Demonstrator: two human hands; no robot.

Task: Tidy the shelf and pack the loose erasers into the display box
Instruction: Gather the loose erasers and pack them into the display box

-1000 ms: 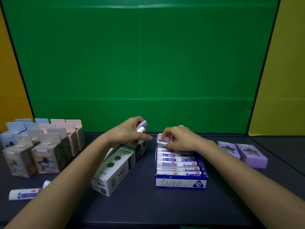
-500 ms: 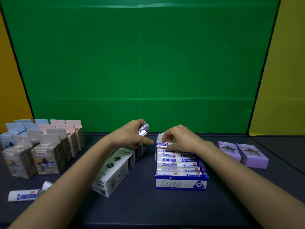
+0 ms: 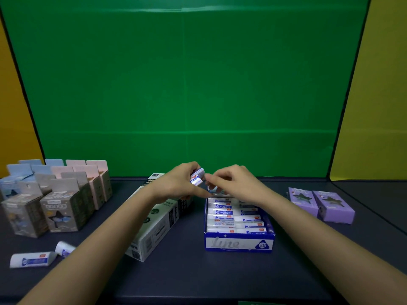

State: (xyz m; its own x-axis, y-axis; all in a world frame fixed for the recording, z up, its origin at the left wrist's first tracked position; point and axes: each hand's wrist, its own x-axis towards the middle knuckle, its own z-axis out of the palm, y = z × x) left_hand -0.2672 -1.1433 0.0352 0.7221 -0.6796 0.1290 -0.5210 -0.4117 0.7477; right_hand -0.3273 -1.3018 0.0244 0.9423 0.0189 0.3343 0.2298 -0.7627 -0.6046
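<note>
Left hand (image 3: 178,183) curled, pinching an eraser (image 3: 197,176) above the far left corner of the display box (image 3: 239,244). Right hand (image 3: 236,183) half closed, fingertips touching that eraser; whether it grips, cannot tell. Two loose erasers (image 3: 30,259) lie near left.

Backdrop: a green sheet (image 3: 187,84) fills the wall ahead of me, with one faint vertical fold down its middle and horizontal creases near the top and lower down. Side panels: yellow board (image 3: 378,95) on my right, a deeper orange-yellow board (image 3: 13,119) on my left, each meeting the green along a dark slanted edge. Work surface: dark blue-grey tabletop (image 3: 193,274), matte. Light: even, soft, without hard shadows.
</note>
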